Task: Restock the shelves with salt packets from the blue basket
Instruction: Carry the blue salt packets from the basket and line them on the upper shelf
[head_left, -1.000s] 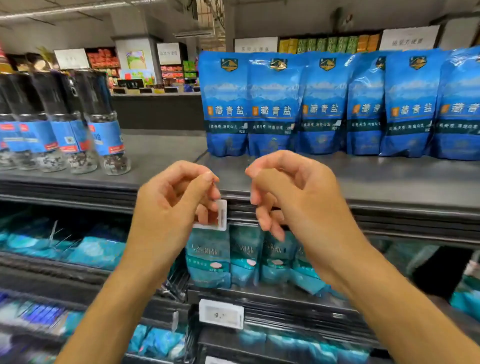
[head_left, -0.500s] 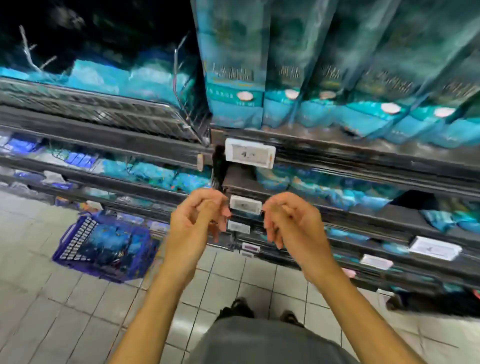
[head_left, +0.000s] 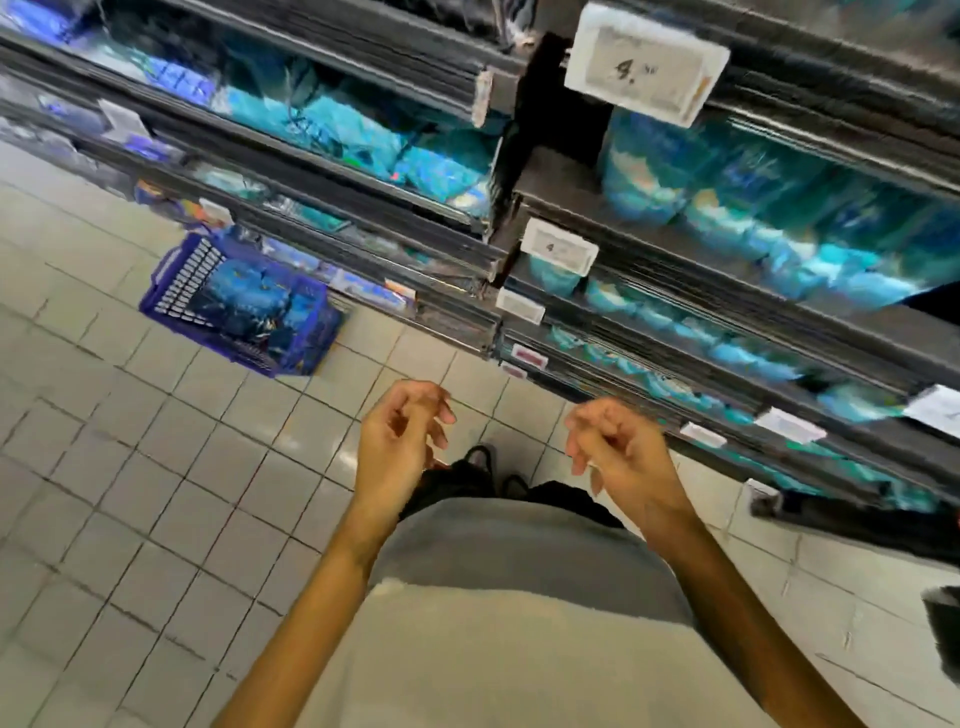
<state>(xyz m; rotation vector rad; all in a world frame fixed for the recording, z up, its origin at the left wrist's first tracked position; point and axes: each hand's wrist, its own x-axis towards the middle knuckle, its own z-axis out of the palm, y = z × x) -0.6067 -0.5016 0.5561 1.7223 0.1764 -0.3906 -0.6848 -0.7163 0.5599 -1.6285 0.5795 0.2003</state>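
The blue basket (head_left: 176, 283) stands on the tiled floor at the left, against the foot of the shelves, with blue salt packets (head_left: 244, 293) piled inside. Dark shelves (head_left: 675, 306) run across the top and right, stocked with teal and blue salt packets (head_left: 727, 208). My left hand (head_left: 397, 441) and my right hand (head_left: 618, 449) hover in front of my body above the floor, fingers loosely curled, holding nothing. Both hands are well to the right of the basket and touch nothing.
White price tags (head_left: 644, 65) hang on the shelf edges, a smaller price tag (head_left: 558, 253) lower down. My shoes (head_left: 480, 462) stand on pale floor tiles (head_left: 130, 493) near the shelf base. A dark object (head_left: 943, 623) sits at the right edge.
My view has tilted steeply down from the top shelf to the floor. My hands left the shelf-edge tag and dropped low in front of me, spreading apart. The basket came into view.
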